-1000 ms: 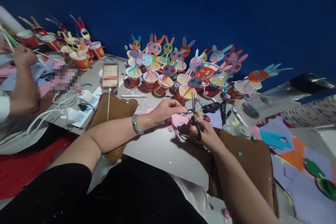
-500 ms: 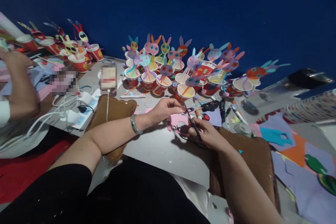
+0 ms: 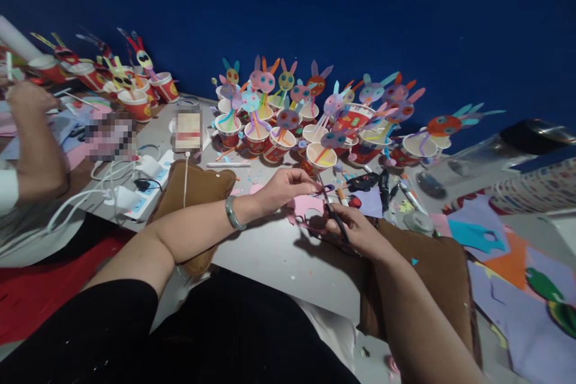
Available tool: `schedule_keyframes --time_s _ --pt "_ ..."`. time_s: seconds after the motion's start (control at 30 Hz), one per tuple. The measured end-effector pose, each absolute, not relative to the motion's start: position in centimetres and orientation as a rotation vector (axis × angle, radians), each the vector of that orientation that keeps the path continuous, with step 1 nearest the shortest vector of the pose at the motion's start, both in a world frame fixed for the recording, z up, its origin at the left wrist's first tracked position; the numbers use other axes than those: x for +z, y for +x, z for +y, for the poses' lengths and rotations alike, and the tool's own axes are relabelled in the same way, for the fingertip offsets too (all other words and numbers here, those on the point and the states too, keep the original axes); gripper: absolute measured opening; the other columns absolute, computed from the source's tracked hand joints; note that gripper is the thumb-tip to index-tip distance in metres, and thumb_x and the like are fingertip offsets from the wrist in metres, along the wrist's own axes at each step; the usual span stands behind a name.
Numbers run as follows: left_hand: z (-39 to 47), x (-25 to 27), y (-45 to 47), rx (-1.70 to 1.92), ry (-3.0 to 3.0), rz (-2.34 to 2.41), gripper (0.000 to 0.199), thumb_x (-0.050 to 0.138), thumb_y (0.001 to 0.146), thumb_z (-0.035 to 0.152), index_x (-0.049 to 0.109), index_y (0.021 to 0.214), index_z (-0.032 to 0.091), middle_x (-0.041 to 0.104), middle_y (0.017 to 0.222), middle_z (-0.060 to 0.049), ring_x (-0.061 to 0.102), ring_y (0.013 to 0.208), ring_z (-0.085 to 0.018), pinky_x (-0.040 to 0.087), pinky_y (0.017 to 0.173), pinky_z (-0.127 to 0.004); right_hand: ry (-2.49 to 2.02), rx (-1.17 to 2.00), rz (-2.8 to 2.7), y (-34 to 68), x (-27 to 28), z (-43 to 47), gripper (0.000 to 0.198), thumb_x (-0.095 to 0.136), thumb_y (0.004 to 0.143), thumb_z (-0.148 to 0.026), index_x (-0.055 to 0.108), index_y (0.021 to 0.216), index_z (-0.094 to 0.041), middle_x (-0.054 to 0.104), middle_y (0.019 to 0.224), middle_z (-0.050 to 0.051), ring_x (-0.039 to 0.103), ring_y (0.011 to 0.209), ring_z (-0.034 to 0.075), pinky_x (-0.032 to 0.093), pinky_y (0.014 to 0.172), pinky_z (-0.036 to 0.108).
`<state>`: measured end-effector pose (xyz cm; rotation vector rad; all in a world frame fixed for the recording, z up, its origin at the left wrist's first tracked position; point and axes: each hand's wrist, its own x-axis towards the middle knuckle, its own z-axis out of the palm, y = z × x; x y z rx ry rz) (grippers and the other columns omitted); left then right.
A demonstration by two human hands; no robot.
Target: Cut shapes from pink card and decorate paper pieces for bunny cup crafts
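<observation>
My right hand point(image 3: 353, 228) is closed round the handles of black-handled scissors point(image 3: 336, 223), whose blades point up and away from me. Close to the blade tips, my left hand point(image 3: 285, 188) pinches with thumb and forefinger; a small piece seems to be between them, too small to name. Beneath both hands a sheet of pink paper point(image 3: 306, 207) with round holes cut in it lies on the table. Just beyond stand several paper cups point(image 3: 318, 159) with colourful paper rabbit heads point(image 3: 287, 119) on bent stems.
A brown cushion point(image 3: 423, 282) lies under my right forearm, another brown cushion point(image 3: 200, 183) by my left. A power strip point(image 3: 150, 189) with white cables sits at left, beside another person's arm point(image 3: 38, 138). Coloured paper point(image 3: 477, 234) and a clear bottle point(image 3: 477, 162) are at right.
The view has shifted very slightly. Both hands stay close together over the pink paper, with the scissors still in my right hand; the other person's hand has moved a little.
</observation>
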<state>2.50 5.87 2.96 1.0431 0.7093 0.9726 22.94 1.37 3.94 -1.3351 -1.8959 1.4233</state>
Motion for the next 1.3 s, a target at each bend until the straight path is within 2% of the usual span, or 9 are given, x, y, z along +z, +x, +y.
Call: schedule_keyframes --time_s 0.27,0.73,1.3 --pt "5.71 2.89 2.54 0.958 1.046 0.708 0.028 0.081 0.063 0.033 0.067 0.073 0.011 0.07 0.076 -0.003 0.06 0.067 -0.009 0.044 0.064 -0.023 -1.349 1.426 -1.881 22.71 4.18 1.28 0.062 0.065 0.066 -0.079 0.054 0.066 -0.019 0.049 0.062 -0.001 0.041 0.062 0.014 0.036 0.056 0.026" --pt "5.61 3.05 2.49 0.98 1.09 0.728 0.026 0.079 0.065 0.033 0.066 0.072 0.011 0.069 0.074 -0.004 0.059 0.066 -0.009 0.044 0.064 -0.022 -1.361 1.452 -1.861 22.85 4.26 1.22 0.057 0.07 0.065 -0.072 0.05 0.065 -0.019 0.048 0.064 -0.001 0.04 0.063 0.013 0.032 0.057 0.026" --pt "5.75 2.81 2.43 0.979 1.093 0.709 0.026 0.079 0.065 0.032 0.069 0.075 0.011 0.07 0.074 -0.004 0.06 0.067 -0.01 0.043 0.064 -0.022 -1.432 1.498 -1.84 22.74 4.68 1.18 0.057 0.069 0.064 -0.072 0.045 0.062 -0.02 0.046 0.06 -0.002 0.038 0.06 0.012 0.03 0.054 0.026"
